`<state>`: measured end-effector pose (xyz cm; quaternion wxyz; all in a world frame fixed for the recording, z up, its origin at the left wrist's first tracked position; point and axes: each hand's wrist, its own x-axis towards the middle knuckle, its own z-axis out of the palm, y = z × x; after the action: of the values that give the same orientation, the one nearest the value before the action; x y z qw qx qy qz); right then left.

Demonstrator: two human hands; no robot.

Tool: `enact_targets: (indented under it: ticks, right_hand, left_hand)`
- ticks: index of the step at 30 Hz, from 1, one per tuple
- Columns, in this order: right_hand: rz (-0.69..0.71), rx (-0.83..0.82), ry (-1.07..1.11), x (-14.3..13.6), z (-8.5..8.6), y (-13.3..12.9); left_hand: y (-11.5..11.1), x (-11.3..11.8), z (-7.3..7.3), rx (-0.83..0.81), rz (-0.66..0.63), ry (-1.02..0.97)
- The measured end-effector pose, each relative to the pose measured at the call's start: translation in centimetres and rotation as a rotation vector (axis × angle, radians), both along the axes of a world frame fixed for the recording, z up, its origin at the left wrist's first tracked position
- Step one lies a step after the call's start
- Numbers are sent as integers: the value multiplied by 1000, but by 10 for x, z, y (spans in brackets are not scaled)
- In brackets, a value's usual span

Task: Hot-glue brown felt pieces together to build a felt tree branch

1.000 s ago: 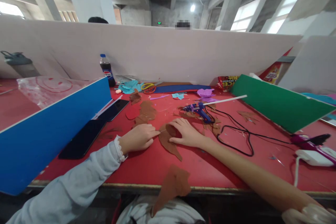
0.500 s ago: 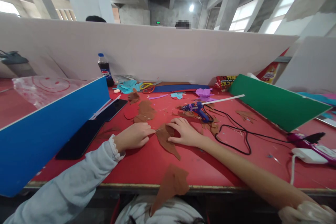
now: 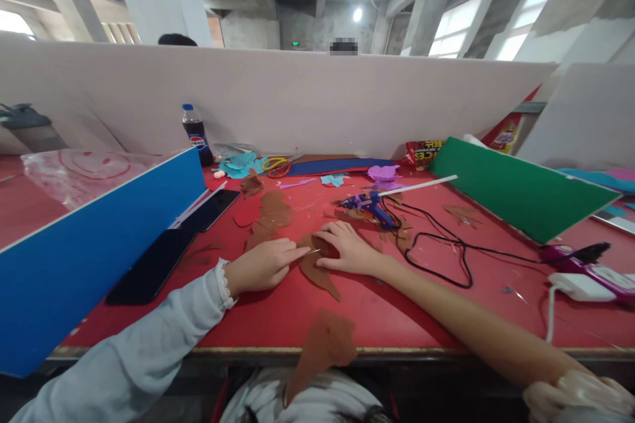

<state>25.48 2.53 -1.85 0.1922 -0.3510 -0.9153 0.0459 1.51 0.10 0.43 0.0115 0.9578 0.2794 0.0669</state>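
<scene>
compare with the preceding views: note the advance of the left hand (image 3: 262, 266) toward the right hand (image 3: 352, 251), with extended index finger now over the brown leaf-shaped piece (image 3: 313, 271) rather than at its left border. note also a thin pale strand (image 3: 315, 251), now farther in across the upper part, ahead of that fingertip. treat the right hand as nearly unmoved relative to the piece. interpret the change, as a judgement, as a shift from handling the strand at the margin to placing it on the piece itself; regard attachment as unconfirmed.

locate the piece on the red tabletop (image 3: 421, 317), between both hands and partly covered by the right one. read its long axis as a diagonal: broad end far and left, narrow tip near and right, aimed at the table edge. read the strand as nearly crosswise, at a marked angle to that axis.

observe a straight left index finger, curled neighbours, and a thumb lower and apart. cannot tell pinch from mere touch on the strand. observe right fingers arched and grouped over the far margin, with a gap down to the thumb.

find the glue gun (image 3: 368, 202) beyond the right hand, nozzle leftward, white stick (image 3: 421, 185) trailing to the far right.
</scene>
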Motion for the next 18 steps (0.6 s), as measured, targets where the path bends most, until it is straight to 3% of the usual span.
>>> enact_targets:
  ticks: [11, 18]
  right_hand:
    - [0, -6, -1, 0, 1, -1]
    - [-6, -6, -9, 0, 2, -1]
  left_hand:
    - [2, 5, -9, 85, 31, 58]
    - [-2, 5, -6, 69, 4, 50]
